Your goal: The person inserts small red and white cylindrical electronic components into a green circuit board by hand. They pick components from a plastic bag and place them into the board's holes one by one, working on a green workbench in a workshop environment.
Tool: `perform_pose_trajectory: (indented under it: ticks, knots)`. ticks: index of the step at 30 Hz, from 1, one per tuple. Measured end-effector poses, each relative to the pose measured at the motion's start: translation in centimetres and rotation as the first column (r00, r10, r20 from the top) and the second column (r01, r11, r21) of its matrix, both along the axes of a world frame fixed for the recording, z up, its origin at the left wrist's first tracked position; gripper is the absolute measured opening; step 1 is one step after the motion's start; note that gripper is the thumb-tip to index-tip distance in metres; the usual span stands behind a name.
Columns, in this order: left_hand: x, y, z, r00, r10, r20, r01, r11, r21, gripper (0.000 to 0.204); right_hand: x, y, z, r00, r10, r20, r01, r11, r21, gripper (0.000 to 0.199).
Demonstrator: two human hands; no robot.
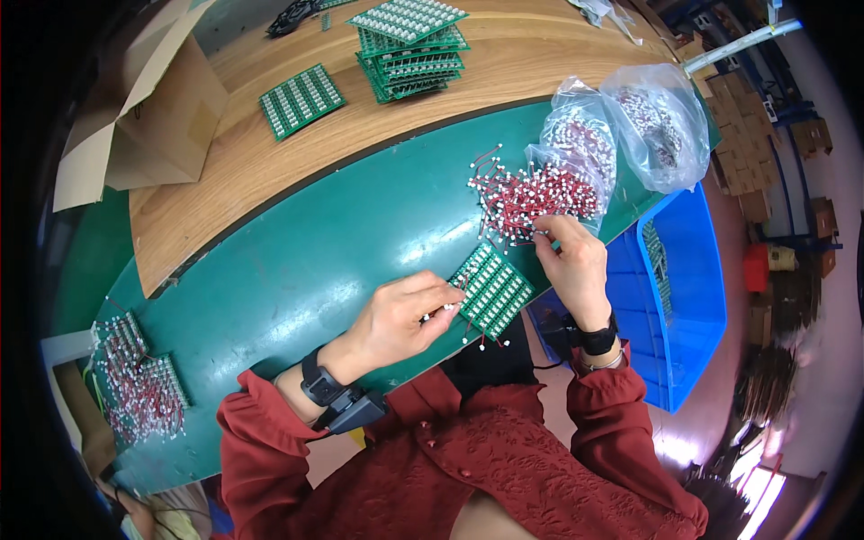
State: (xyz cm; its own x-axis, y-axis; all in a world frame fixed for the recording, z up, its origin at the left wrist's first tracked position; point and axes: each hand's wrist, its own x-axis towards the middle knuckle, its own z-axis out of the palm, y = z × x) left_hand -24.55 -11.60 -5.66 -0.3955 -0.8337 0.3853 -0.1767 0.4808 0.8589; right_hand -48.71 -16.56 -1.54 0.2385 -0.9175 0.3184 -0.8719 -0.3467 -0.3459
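Note:
A green circuit board (pixel 495 292) with rows of white sockets lies tilted near the table's front edge. My left hand (pixel 400 319) is at its left side, thumb and fingers pinched on a short wire lead with small white connectors. Several leads stick out from the board's lower edge. Just beyond the board is a heap of red wire leads (pixel 531 198) with white plug ends, spilling from a clear plastic bag (pixel 580 135). At the heap's near edge, my right hand (pixel 574 265) has its thumb and fingertips pinched together; whatever is between them is too small to make out.
A second bag of leads (pixel 661 126) sits at the right. Below it stands a blue bin (pixel 688 297) containing boards. A stack of boards (pixel 409 63), a single board (pixel 301 101) and an open cardboard box (pixel 171 126) are at the back. Wired boards (pixel 139 378) lie far left.

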Motion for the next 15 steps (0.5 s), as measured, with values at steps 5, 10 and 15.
perform_pose_trajectory:
  ticks: [5,10,15]
  knots:
    - [0.0,-0.1,0.2,1.0,-0.02,-0.001,0.02,1.0,-0.003,0.023,0.7,-0.5,-0.5,0.991,0.015,-0.129,-0.019,1.0,-0.023,0.012]
    - [0.2,0.0,0.2,1.0,-0.024,0.017,0.024,1.0,0.008,0.022,0.5,-0.5,-0.7,0.999,-0.032,0.014,0.033,0.997,-0.066,0.016]
    - [0.1,0.0,0.1,1.0,-0.018,-0.001,0.018,1.0,-0.001,0.02,-1.3,-0.7,-1.8,0.894,-0.086,0.439,-0.01,0.977,0.212,0.014]
